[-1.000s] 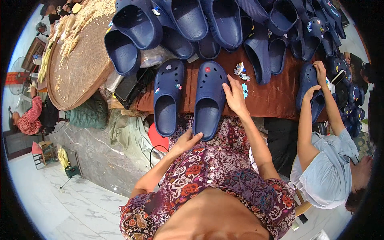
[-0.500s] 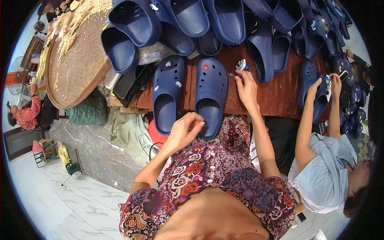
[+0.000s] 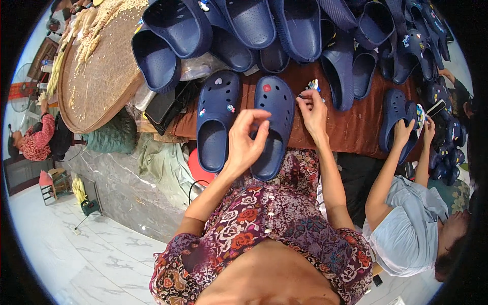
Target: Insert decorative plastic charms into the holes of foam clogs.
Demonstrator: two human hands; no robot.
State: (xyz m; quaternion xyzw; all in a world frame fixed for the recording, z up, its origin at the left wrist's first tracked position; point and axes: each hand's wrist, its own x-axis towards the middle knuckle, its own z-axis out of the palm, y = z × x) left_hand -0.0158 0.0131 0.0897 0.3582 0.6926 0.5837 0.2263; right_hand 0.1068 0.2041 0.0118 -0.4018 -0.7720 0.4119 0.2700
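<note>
A pair of navy clogs lies side by side in front of me, toes pointing away. Several small charms sit on the left clog (image 3: 212,145), and a red one is on the toe of the right clog (image 3: 278,109). My left hand (image 3: 247,140) hovers over the right clog, thumb and fingers apart in a curve, nothing visible between them. To the right of that clog, my right hand (image 3: 313,114) pinches a small dark charm (image 3: 301,96) at its fingertips. Just beyond it lies a little pile of white and blue charms (image 3: 314,85).
Navy clogs (image 3: 251,25) are heaped along the far side of the brown cloth (image 3: 335,134). A round woven tray (image 3: 104,71) stands at the far left beside a black pouch (image 3: 163,109). On the right, a co-worker's hands (image 3: 405,133) hold another clog and a charm card.
My left hand has moved up and forward over the right clog, its fingers opening. My right hand has closed its fingertips on the small dark charm beside the pile.
</note>
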